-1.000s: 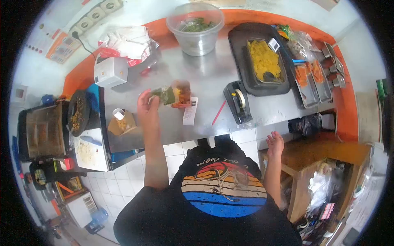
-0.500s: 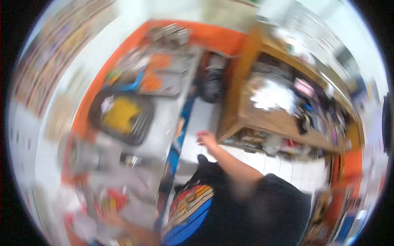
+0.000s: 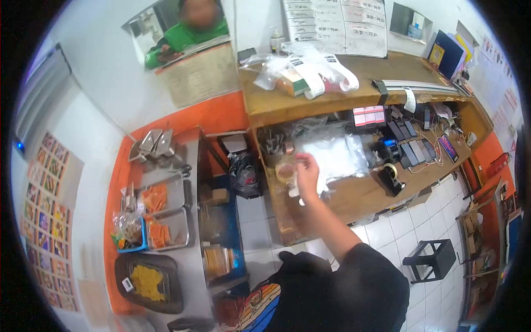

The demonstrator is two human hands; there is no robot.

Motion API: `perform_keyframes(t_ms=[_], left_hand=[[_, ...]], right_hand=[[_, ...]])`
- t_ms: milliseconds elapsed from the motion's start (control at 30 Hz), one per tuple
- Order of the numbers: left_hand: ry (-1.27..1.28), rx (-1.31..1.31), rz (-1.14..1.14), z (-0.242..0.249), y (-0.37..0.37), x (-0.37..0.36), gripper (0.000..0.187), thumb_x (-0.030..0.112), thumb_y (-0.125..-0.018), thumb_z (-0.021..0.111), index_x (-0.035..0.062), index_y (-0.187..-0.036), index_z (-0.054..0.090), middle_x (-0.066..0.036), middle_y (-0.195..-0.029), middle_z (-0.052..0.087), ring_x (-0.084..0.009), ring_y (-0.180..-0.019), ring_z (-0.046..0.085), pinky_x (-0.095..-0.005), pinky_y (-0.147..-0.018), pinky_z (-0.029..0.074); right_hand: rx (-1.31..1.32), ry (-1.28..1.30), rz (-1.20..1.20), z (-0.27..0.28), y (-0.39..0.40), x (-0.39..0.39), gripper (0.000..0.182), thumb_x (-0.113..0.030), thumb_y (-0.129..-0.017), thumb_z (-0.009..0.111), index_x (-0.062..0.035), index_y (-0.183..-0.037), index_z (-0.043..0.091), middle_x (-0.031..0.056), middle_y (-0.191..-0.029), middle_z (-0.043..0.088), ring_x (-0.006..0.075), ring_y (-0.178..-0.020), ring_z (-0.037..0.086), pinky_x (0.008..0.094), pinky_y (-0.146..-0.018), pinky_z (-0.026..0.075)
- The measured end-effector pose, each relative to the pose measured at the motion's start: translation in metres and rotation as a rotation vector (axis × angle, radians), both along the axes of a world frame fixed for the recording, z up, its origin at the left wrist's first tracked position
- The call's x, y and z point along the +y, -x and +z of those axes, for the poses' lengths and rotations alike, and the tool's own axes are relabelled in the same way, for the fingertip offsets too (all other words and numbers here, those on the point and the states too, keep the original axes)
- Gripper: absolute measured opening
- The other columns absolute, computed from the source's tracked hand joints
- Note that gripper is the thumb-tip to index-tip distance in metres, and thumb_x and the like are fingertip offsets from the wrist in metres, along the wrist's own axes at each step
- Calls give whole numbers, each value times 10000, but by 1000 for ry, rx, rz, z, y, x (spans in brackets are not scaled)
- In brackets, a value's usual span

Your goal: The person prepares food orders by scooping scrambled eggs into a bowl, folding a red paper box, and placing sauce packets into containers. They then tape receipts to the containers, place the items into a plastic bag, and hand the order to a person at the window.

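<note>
My right hand [image 3: 307, 171] reaches out over the left end of the wooden counter shelf [image 3: 354, 200], its fingers curled in; I cannot tell what, if anything, is in them. Just left of the fingers sits a roll of tape [image 3: 284, 172], overlapped by the hand in this view. Right of the hand lies a stack of clear and whitish plastic bags [image 3: 337, 157]. A tape dispenser [image 3: 391, 178] with a roll in it stands further right on the shelf. My left hand is out of view.
Several phones [image 3: 417, 152] with cables lie at the shelf's right. Receipts [image 3: 310, 77] and bags rest on the upper counter. Steel trays [image 3: 185, 218] and a black tray [image 3: 124, 276] with yellow food stand left. A black stool [image 3: 434, 260] is on the floor. A person in green [image 3: 213, 34] is behind a window.
My view has swung right, toward the wooden counter. My right hand has moved from above the floor gap to over the shelf. My left hand, earlier over the steel table, has left view.
</note>
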State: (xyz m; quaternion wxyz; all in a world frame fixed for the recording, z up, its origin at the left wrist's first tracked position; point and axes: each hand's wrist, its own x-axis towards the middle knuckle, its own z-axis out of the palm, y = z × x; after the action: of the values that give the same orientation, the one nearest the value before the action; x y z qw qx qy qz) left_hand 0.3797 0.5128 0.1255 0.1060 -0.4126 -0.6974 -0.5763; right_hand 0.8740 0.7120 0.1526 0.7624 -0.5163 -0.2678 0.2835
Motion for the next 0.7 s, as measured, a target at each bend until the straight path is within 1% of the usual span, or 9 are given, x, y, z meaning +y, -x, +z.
perform_keyframes(t_ms=[67,167,300,400,433,533,567,667,700], left_hand=[[-2,2,-4,4,-17,21,355,97,-791,706,-15,-1092,554,-110,-995,611,-208,-863,601,-334,-788,504],[6,16,-7,10,-34,43,349,96,-793,705,-16,-1087,554,-111,-990,611,-210,-860,600,-335,-786,504],[-1,30,-14,15,-46,66,341,95,-796,704,-17,-1081,555,-113,-983,612,-212,-855,599,-336,-783,503],[-5,27,-15,16,-49,80,334,94,-798,703,-18,-1076,556,-115,-978,613,-214,-852,599,-337,-782,503],[-5,27,-17,17,-50,83,332,94,-798,703,-18,-1074,556,-115,-976,613,-214,-851,598,-338,-781,502],[-13,31,-18,20,-53,94,326,93,-800,702,-19,-1069,557,-117,-971,613,-216,-847,598,-339,-779,502],[-18,32,-21,21,-53,96,324,92,-801,702,-19,-1068,557,-117,-970,614,-216,-846,598,-339,-778,502],[-26,30,-26,22,-55,101,318,91,-802,701,-20,-1063,557,-119,-965,614,-218,-843,597,-340,-777,501],[-26,33,-26,22,-55,103,316,91,-803,701,-21,-1061,558,-119,-963,614,-219,-842,597,-340,-776,501]], right_hand=[[-233,-55,-181,-3,-53,37,234,46,-813,502,-18,-1013,605,44,-930,613,93,-818,547,234,-741,452],[-221,-202,-232,18,-96,68,259,57,-807,497,-13,-1038,592,42,-950,605,96,-827,545,232,-757,450],[-99,-285,-247,36,-128,102,266,68,-788,511,-11,-1030,588,34,-978,573,102,-829,523,238,-758,442],[-217,-343,-435,56,-155,115,285,75,-767,510,-12,-1030,579,38,-973,535,116,-819,499,260,-772,439],[-247,-347,-481,69,-163,113,333,73,-745,514,-17,-1062,559,48,-1014,495,132,-844,479,272,-792,428],[-262,-340,-681,91,-187,116,376,68,-735,525,-18,-1100,539,59,-1075,478,148,-889,468,278,-803,425],[-309,-254,-721,94,-196,114,419,56,-741,531,-13,-1155,516,82,-1130,476,186,-946,472,315,-833,421],[-399,-278,-770,94,-225,122,408,10,-774,575,-39,-1178,551,109,-1204,477,248,-1071,452,368,-930,392],[-500,-181,-705,92,-232,123,393,-20,-787,590,-57,-1178,568,113,-1239,469,265,-1117,427,382,-965,365]])
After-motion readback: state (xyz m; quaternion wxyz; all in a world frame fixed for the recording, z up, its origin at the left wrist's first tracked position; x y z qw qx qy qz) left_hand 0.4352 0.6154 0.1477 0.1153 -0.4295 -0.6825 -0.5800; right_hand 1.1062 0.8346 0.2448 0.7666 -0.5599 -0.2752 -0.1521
